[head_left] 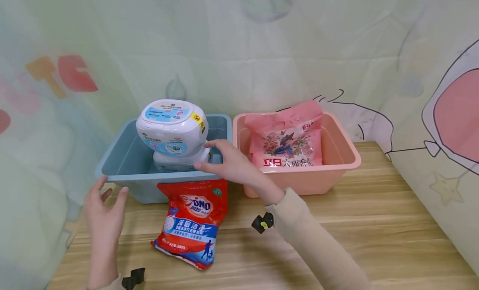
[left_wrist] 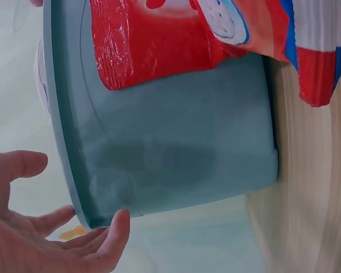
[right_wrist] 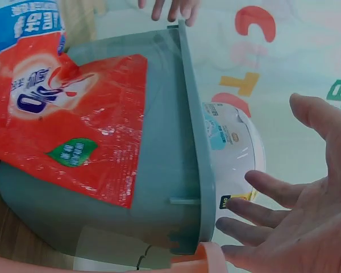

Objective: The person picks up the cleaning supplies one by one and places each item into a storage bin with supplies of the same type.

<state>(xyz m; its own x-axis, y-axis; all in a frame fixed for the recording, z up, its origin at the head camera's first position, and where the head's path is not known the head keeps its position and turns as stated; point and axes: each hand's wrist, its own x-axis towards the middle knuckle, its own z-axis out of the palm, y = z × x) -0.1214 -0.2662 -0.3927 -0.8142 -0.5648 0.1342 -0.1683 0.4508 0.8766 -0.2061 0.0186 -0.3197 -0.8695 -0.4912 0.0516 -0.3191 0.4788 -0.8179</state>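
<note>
Two white plastic tubs stand in the blue basin (head_left: 132, 177), the upper tub (head_left: 172, 132) over the lower tub (head_left: 176, 162). My right hand (head_left: 233, 163) reaches over the basin's front rim at the tubs' right side, fingers spread; in the right wrist view they extend toward the white tub (right_wrist: 233, 142). At the basin's front left corner is my left hand (head_left: 104, 211), fingertips right at the rim and thumb apart. The left wrist view has its fingers (left_wrist: 113, 242) loosely bent around that corner. A red OMO detergent bag (head_left: 192, 223) leans against the basin's front.
A pink basin (head_left: 299, 182) stands close to the right of the blue one, holding a pink detergent bag (head_left: 286, 136). Both basins sit on a wood-grain table (head_left: 374, 231). A printed curtain (head_left: 224, 53) hangs behind and at the sides.
</note>
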